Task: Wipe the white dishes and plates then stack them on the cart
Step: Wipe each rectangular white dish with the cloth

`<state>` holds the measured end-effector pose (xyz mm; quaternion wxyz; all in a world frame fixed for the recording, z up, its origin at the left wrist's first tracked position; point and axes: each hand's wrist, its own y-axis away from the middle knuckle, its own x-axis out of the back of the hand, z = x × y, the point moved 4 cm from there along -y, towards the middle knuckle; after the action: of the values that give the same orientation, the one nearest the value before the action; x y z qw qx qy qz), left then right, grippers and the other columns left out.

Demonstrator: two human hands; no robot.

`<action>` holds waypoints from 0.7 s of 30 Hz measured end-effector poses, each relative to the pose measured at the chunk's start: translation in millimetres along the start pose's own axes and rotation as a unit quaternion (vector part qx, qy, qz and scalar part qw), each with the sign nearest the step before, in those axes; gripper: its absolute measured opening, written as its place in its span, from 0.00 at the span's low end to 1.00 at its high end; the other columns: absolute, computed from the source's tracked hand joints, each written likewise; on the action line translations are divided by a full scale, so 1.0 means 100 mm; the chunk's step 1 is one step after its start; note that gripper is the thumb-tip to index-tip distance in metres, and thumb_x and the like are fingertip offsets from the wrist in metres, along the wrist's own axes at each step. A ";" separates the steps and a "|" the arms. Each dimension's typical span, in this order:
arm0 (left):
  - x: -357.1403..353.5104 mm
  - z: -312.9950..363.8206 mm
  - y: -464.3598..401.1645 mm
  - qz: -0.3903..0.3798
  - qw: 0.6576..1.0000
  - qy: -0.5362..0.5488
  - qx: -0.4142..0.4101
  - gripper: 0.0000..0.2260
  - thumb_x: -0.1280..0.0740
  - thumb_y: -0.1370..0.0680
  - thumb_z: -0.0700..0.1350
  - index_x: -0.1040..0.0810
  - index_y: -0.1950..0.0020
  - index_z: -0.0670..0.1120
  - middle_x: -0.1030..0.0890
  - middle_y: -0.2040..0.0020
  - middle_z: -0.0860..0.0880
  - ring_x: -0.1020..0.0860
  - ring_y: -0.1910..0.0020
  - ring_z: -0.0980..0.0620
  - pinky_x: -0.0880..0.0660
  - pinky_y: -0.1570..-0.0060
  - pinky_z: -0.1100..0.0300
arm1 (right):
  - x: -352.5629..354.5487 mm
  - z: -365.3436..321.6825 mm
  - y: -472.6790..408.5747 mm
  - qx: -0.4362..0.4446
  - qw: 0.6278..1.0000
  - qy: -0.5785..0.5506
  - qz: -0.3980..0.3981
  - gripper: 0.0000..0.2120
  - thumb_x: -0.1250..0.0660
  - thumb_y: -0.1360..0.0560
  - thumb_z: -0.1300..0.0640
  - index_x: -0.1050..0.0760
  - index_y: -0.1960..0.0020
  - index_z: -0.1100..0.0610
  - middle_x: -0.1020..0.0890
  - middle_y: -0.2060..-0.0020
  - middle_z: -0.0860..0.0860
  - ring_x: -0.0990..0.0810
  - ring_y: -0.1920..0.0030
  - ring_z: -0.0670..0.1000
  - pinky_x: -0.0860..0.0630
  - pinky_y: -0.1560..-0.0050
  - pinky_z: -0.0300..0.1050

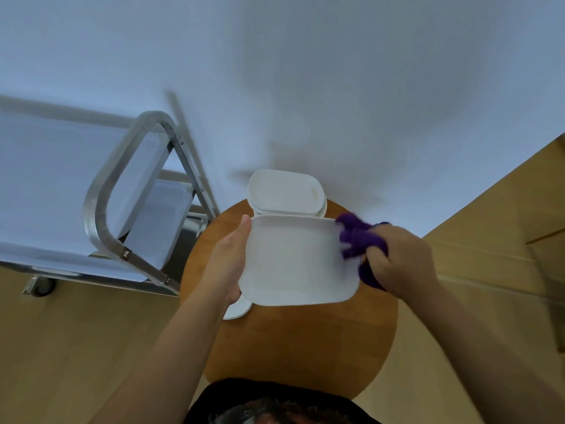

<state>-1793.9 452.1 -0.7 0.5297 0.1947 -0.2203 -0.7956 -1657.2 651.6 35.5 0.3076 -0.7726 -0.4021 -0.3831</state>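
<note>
My left hand [229,264] grips the left edge of a white rectangular plate [293,261], held above the round wooden table [299,347]. At the plate's right edge, my right hand [400,261] clutches a bunched purple cloth [357,240] that touches the plate. Behind the held plate, a stack of white dishes [286,192] sits at the table's far side. Another white plate [240,310] peeks out on the table under my left hand. The metal cart [101,191] stands to the left with white trays on its shelves.
A white wall rises just behind the table and cart. The cart's handle frame [128,148] reaches close to the table's left edge. A cart wheel [42,286] rests on the light wooden floor. Wooden panelling runs along the right side.
</note>
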 end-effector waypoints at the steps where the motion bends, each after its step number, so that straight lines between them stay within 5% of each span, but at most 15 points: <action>1: -0.02 0.01 0.00 0.002 1.000 -0.005 -0.001 0.14 0.45 0.23 0.64 0.25 0.54 0.58 0.20 0.54 0.51 0.22 0.55 0.51 0.27 0.66 0.60 | 0.02 -0.10 0.02 -0.039 0.993 -0.086 0.070 0.09 0.43 0.30 0.53 0.25 0.58 0.50 0.23 0.65 0.45 0.23 0.62 0.50 0.33 0.64 0.35; 4: -0.07 0.02 0.00 0.008 1.000 -0.003 0.001 0.18 0.45 0.23 0.65 0.23 0.53 0.55 0.18 0.53 0.48 0.20 0.53 0.48 0.23 0.61 0.56 | -0.31 -0.60 0.19 -0.052 0.981 -0.178 0.060 0.18 0.44 0.27 0.48 0.28 0.38 0.47 0.22 0.45 0.47 0.25 0.44 0.51 0.27 0.42 0.48; 6: -0.13 0.04 0.03 -0.025 0.998 0.051 0.006 0.18 0.41 0.24 0.63 0.21 0.52 0.52 0.15 0.55 0.47 0.18 0.52 0.47 0.22 0.54 0.53 | -0.68 -0.95 0.32 0.015 0.994 -0.082 -0.066 0.32 0.52 0.26 0.41 0.50 0.23 0.47 0.41 0.25 0.52 0.48 0.24 0.55 0.48 0.26 0.56; 7: -0.14 0.04 0.06 -0.041 0.997 0.070 0.011 0.18 0.40 0.24 0.62 0.20 0.51 0.50 0.15 0.56 0.47 0.18 0.51 0.47 0.23 0.52 0.53 | -0.84 -1.05 0.36 0.059 0.991 -0.020 -0.116 0.32 0.56 0.25 0.39 0.63 0.25 0.44 0.53 0.23 0.49 0.63 0.24 0.51 0.62 0.26 0.55; 9: -0.12 0.04 0.11 -0.055 0.995 0.080 0.017 0.19 0.39 0.25 0.63 0.20 0.48 0.50 0.15 0.54 0.48 0.18 0.51 0.48 0.22 0.51 0.53 | -0.97 -1.06 0.31 0.112 0.982 0.017 -0.151 0.29 0.59 0.24 0.38 0.71 0.30 0.42 0.63 0.24 0.47 0.75 0.30 0.44 0.75 0.31 0.51; 14: -0.05 0.07 0.19 -0.038 0.996 0.083 0.001 0.23 0.40 0.27 0.66 0.22 0.42 0.52 0.16 0.49 0.48 0.19 0.49 0.48 0.20 0.61 0.56 | -0.89 -0.95 0.10 0.241 0.959 0.065 -0.131 0.31 0.53 0.23 0.39 0.58 0.24 0.47 0.59 0.25 0.49 0.68 0.26 0.47 0.72 0.29 0.51; 18: -0.02 0.18 0.23 -0.024 0.997 0.039 -0.057 0.21 0.41 0.26 0.66 0.18 0.51 0.52 0.14 0.58 0.51 0.16 0.58 0.53 0.21 0.64 0.59 | -0.64 -0.85 -0.12 0.284 0.952 0.106 -0.026 0.30 0.46 0.26 0.40 0.39 0.27 0.48 0.38 0.27 0.58 0.42 0.26 0.60 0.49 0.30 0.63; 21: 0.05 0.22 0.26 0.008 0.996 0.025 -0.079 0.20 0.40 0.24 0.63 0.20 0.55 0.48 0.17 0.69 0.54 0.19 0.71 0.58 0.26 0.77 0.66 | -0.42 -0.64 -0.35 0.212 0.971 0.112 0.008 0.31 0.46 0.27 0.39 0.36 0.27 0.50 0.25 0.38 0.62 0.26 0.40 0.63 0.31 0.40 0.60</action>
<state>-1787.9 441.7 31.4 0.5551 0.1702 -0.1446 -0.8013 -1725.0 602.3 39.2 0.5104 -0.6451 -0.4311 -0.3707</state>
